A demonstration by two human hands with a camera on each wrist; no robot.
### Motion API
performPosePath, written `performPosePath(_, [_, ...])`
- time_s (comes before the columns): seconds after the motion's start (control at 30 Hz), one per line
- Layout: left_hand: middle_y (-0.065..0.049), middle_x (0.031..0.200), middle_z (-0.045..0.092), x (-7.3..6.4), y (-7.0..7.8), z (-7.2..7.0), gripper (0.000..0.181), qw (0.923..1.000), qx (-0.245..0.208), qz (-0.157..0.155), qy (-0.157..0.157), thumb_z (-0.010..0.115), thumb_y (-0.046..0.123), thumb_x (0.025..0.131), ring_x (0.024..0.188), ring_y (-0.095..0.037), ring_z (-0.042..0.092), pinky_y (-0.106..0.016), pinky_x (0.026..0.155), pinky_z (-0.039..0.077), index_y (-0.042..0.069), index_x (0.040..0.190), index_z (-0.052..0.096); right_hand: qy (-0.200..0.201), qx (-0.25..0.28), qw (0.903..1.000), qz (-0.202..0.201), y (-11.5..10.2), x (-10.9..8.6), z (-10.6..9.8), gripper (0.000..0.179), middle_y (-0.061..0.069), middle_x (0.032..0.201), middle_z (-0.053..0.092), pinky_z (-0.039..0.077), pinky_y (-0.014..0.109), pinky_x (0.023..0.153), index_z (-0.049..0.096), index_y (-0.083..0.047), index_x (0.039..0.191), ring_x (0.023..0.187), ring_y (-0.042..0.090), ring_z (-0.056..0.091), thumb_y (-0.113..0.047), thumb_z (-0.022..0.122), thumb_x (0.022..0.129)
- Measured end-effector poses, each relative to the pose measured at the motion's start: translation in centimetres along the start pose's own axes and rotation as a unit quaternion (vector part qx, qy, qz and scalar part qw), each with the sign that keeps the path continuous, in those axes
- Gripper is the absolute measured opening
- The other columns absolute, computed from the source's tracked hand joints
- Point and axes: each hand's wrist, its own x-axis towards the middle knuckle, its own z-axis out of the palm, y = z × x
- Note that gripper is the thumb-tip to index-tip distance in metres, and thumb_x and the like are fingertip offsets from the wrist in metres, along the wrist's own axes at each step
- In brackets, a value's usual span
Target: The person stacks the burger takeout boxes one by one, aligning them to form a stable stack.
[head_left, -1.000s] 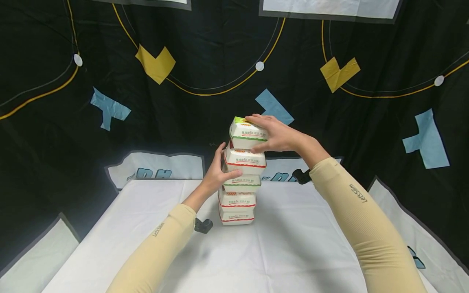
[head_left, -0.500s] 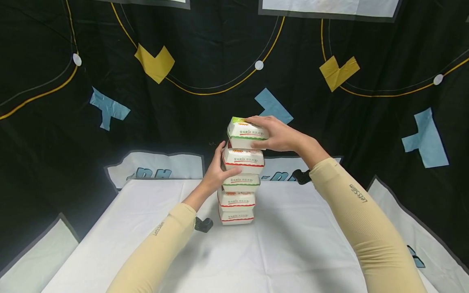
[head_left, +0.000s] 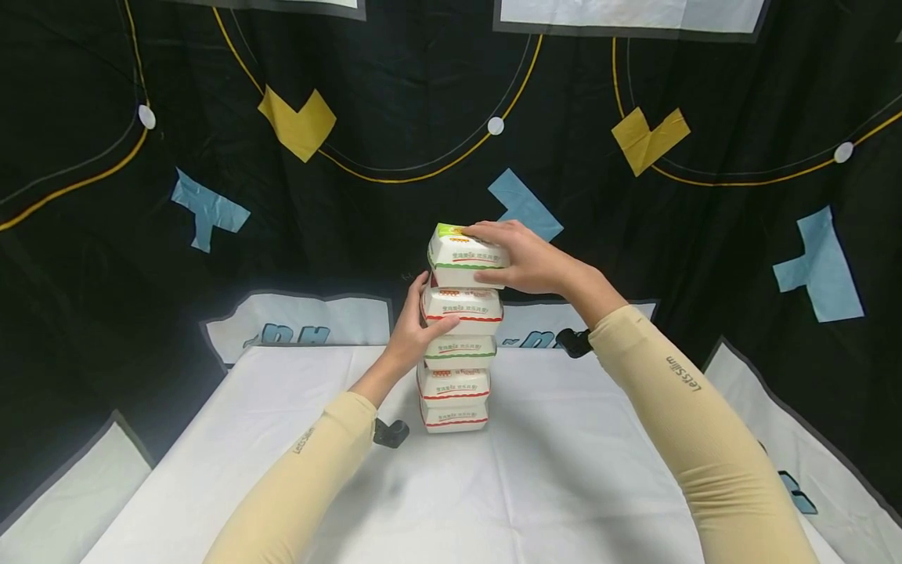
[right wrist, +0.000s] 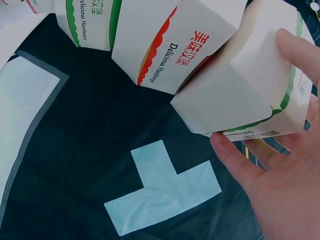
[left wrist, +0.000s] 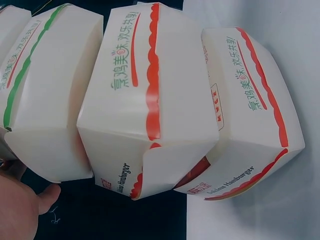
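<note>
Several white cardboard hamburger boxes stand in one upright, slightly uneven stack. My right hand grips the green-trimmed top box, its thumb on the front and its fingers over the top and the right side. Below it, my left hand holds the red-trimmed second box from the left, thumb across its front. The lower boxes fill the left wrist view, where only part of the left hand shows. In the right wrist view the right hand spreads around the top box.
The stack stands on a table with a white cloth. Behind hangs a black curtain with blue and yellow patches and white printed panels. A black wrist camera mount sticks out beside the left sleeve.
The top box has shifted a little to the left, with my right hand moving along. The second box and my left hand have also edged slightly left. The lowest boxes stay put.
</note>
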Motion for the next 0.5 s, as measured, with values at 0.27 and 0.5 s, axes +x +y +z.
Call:
performPosePath(0.27, [-0.009, 0.154, 0.035, 0.7, -2.1, 0.0, 0.091, 0.9995, -0.012, 0.026, 0.009, 0.066, 0.018, 0.095, 0.134, -0.028, 0.048, -0.05, 0.109, 0.044, 0.021, 0.161, 0.003, 0.002, -0.014, 0.9999, -0.005, -0.7, -0.1, 0.4, 0.074, 0.001, 0.158, 0.039, 0.055, 0.037, 0.089, 0.044, -0.026, 0.153, 0.14, 0.025, 0.03, -0.03, 0.079, 0.088])
performPosePath(0.5, [0.0, 0.149, 0.039, 1.3, -4.2, 0.0, 0.088, 0.999, -0.019, 0.037, 0.013, 0.067, 0.025, 0.094, 0.131, -0.02, 0.05, -0.046, 0.105, 0.047, 0.036, 0.158, 0.006, 0.0, -0.039, 0.9992, -0.005, -1.2, -0.1, 0.4, 0.076, 0.002, 0.16, 0.037, 0.054, 0.041, 0.092, 0.042, -0.026, 0.153, 0.143, 0.027, 0.029, -0.034, 0.079, 0.088])
